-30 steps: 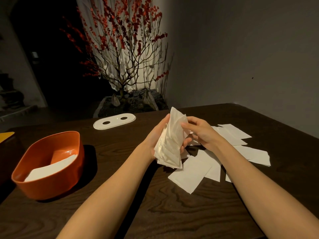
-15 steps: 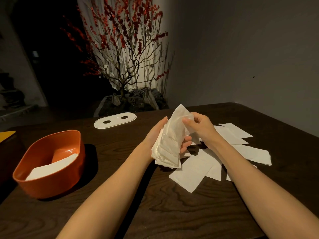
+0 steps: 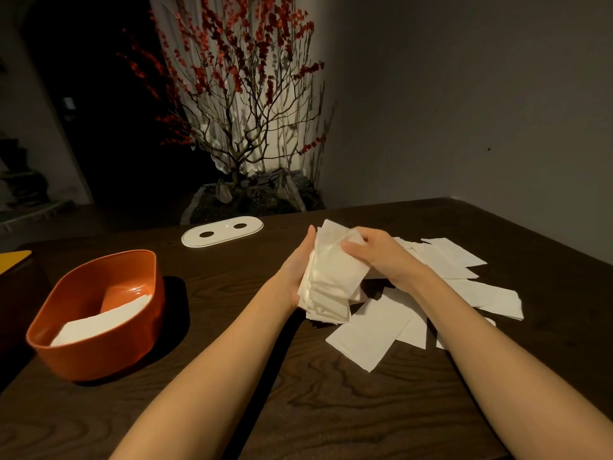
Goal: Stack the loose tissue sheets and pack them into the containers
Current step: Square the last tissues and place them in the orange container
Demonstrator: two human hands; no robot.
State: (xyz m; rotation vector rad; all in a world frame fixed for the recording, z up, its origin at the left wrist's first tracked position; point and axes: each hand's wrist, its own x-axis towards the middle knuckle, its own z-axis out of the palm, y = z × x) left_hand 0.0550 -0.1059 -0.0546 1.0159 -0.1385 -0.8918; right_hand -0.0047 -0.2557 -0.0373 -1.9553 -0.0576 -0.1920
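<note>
White soft tissue stack held in left hand, right hand pinching its top sheet, flat sheets on dark wood worktop, round orange tub

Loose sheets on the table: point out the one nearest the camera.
The sheet lying cornerwise, its corner toward the viewer, below the held stack; the other sheets lie farther back and right.

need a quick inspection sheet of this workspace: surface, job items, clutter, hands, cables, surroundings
Surface: dark wood-grain table.
Job's things: tissue stack held above the table; loose tissue sheets scattered at right; orange container at left with tissues inside; white oval lid with two holes, lying apart.
Clutter: yellow object at left edge, partly cut off.
Hands: left hand holds the stack; right hand pinches its top sheet.
Cables: nothing seen.
Surroundings: red-blossom tree behind table, grey wall.
</note>
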